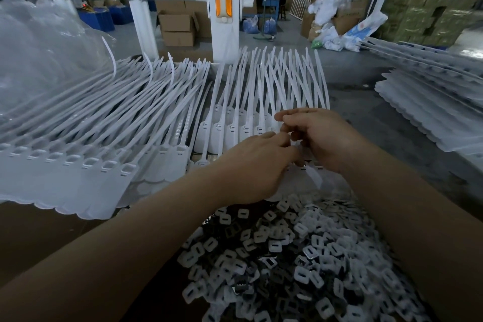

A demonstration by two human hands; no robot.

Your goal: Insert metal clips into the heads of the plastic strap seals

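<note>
At the bottom of the frame, between the two forearms, lies a big heap of metal clips (295, 256), small square pieces with a slot, some bright and some dark. Above the heap, in the middle of the frame, the two hands meet over a row of white plastic strap seals (230, 131). The left hand (251, 167) lies palm down, its fingers stretched toward the right hand and touching it; if it has something under the fingertips, I cannot tell. The right hand (321, 136) has its fingers curled inward, and what it pinches is hidden. Just beyond the hands, the heads of the seals stand side by side, and their long straps fan out toward the top of the frame. At the left, a larger sheet of joined seals (78, 165) lies flat with empty square openings. At the far right is another stack of seals (431, 102). Behind stands a white metal post (224, 8) and cardboard boxes (177, 26)
</note>
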